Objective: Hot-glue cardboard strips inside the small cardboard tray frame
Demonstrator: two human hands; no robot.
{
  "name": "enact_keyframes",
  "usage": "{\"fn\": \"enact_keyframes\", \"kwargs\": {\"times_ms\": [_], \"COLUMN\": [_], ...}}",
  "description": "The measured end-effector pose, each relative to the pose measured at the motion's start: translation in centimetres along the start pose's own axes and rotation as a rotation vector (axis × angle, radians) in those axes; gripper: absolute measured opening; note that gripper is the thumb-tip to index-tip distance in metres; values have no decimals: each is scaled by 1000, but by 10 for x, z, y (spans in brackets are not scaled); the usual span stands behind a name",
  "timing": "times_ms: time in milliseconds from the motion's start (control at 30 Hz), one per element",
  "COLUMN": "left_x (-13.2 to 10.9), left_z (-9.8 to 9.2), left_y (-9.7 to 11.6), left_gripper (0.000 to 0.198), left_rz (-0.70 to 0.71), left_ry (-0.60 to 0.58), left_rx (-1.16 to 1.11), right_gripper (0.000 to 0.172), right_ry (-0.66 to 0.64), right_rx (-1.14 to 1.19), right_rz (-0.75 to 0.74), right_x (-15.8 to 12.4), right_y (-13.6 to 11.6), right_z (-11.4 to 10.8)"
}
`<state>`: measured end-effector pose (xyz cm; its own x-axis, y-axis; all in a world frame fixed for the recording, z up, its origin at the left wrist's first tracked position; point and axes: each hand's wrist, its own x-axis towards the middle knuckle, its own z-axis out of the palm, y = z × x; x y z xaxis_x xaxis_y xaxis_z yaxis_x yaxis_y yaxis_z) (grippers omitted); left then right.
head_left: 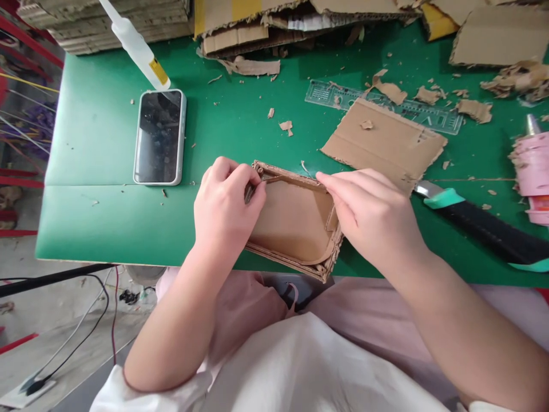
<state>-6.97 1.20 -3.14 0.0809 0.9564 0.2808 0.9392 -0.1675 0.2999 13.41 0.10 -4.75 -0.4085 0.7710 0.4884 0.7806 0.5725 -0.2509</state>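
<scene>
A shallow cardboard tray (pixel 291 220) with layered walls and a rounded inner corner lies at the table's near edge. My left hand (pixel 227 203) is closed on its left end, thumb at the inner far corner. A thin cardboard strip (pixel 275 179) shows beside that thumb along the far wall. My right hand (pixel 371 209) pinches the tray's far wall near the right corner, its fingers pressed together. Close to those fingertips is a thin pale wisp (pixel 305 169). The left fingertips are partly hidden behind the hand.
A phone (pixel 160 137) and a white glue bottle (pixel 137 46) lie left. Beyond the tray are a cardboard sheet (pixel 384 143), a clear ruler (pixel 386 106) and scraps. A black-and-teal cutter (pixel 484 226) and a pink glue gun (pixel 532 171) sit right. Cardboard stacks (pixel 107 23) line the back.
</scene>
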Motion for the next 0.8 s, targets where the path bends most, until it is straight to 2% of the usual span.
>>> {"fn": "enact_keyframes", "kwargs": {"times_ms": [800], "left_x": [2], "left_z": [2], "left_y": [5], "left_gripper": [8], "left_rz": [-76], "left_ry": [-18], "left_rx": [13], "right_gripper": [30], "right_ry": [2], "right_rx": [7], "right_rz": [30], "right_x": [-1], "right_y": [-2], "right_z": [2]}}
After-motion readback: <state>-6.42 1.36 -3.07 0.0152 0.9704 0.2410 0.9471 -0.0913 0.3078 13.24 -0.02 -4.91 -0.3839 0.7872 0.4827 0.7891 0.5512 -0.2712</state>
